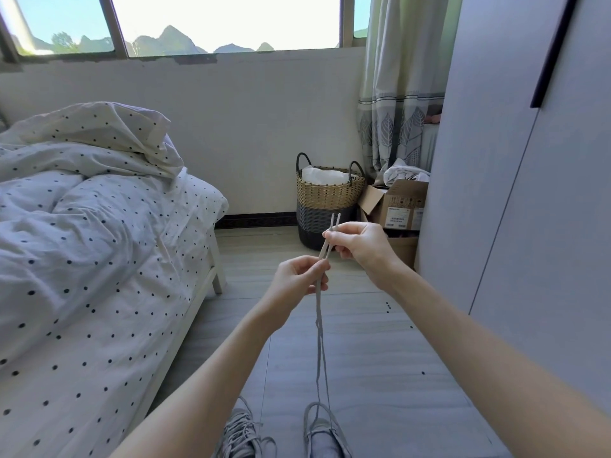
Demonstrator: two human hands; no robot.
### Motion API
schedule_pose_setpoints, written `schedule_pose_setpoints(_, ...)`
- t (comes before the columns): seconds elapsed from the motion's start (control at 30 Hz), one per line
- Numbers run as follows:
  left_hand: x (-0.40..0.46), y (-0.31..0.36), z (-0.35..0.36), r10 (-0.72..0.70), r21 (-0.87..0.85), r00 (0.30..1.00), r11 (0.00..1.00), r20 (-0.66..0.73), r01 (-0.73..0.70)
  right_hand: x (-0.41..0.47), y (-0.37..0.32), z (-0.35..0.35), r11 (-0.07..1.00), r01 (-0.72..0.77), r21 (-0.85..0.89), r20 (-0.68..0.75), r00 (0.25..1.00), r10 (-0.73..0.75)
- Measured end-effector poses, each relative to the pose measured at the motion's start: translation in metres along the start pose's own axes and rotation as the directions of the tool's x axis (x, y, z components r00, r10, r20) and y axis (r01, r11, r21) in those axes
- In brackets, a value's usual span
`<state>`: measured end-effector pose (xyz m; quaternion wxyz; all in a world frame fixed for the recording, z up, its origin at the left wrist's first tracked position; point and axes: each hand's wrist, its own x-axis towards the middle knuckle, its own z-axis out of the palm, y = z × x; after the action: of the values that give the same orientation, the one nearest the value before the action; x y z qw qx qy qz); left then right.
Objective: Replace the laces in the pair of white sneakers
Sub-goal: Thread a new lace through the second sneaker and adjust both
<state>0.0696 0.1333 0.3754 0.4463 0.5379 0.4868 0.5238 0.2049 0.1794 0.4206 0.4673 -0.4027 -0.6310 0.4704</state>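
Two white sneakers stand on the floor at the bottom edge. The left sneaker (239,431) is laced, with loose lace loops beside it. From the right sneaker (322,428) a pale lace (320,342) rises in two strands to my hands. My right hand (360,246) pinches both lace ends together, the two tips sticking up side by side above my fingers. Just below, my left hand (299,279) pinches the two strands between thumb and fingers. Both strands hang taut down to the shoe.
A bed (99,276) with dotted white bedding fills the left. A woven laundry basket (325,200) and cardboard boxes (396,206) stand by the far wall. A grey wardrobe (512,193) lines the right. Grey floor (380,375) lies between them.
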Motion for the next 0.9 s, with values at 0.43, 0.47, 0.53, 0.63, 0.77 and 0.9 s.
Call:
schedule_pose_setpoints(0.43, -0.001, -0.012, -0.001, -0.024, 0.043, 0.998, 0.999, 0.057, 0.022, -0.003, 0.007, -0.002, 1.0, -0.004, 0.023, 0.024, 1.0, 0.004)
schedule_pose_setpoints(0.47, 0.0, -0.014, -0.002, -0.031, 0.067, 0.998, 0.997, 0.056, 0.027, -0.003, 0.007, -0.003, 0.999, -0.007, 0.033, 0.02, 1.0, 0.006)
schedule_pose_setpoints(0.53, -0.001, -0.02, -0.003, -0.055, 0.128, 0.996, 0.991, 0.065, 0.047, -0.003, 0.007, -0.004, 0.998, -0.014, 0.062, 0.003, 1.0, 0.014)
schedule_pose_setpoints(0.63, -0.005, -0.039, -0.003, -0.108, 0.278, 0.988, 0.958, 0.113, 0.073, -0.005, 0.009, -0.008, 0.993, -0.024, 0.119, -0.038, 0.999, 0.029)
schedule_pose_setpoints(0.77, -0.013, -0.077, -0.012, -0.203, 0.463, 0.974, 0.876, 0.098, 0.136, -0.009, 0.014, -0.02, 0.967, -0.081, 0.241, -0.053, 0.994, 0.096)
schedule_pose_setpoints(0.9, -0.018, -0.098, -0.022, -0.198, 0.571, 0.977, 0.813, 0.081, 0.118, -0.009, 0.023, -0.036, 0.918, -0.157, 0.365, -0.072, 0.978, 0.196)
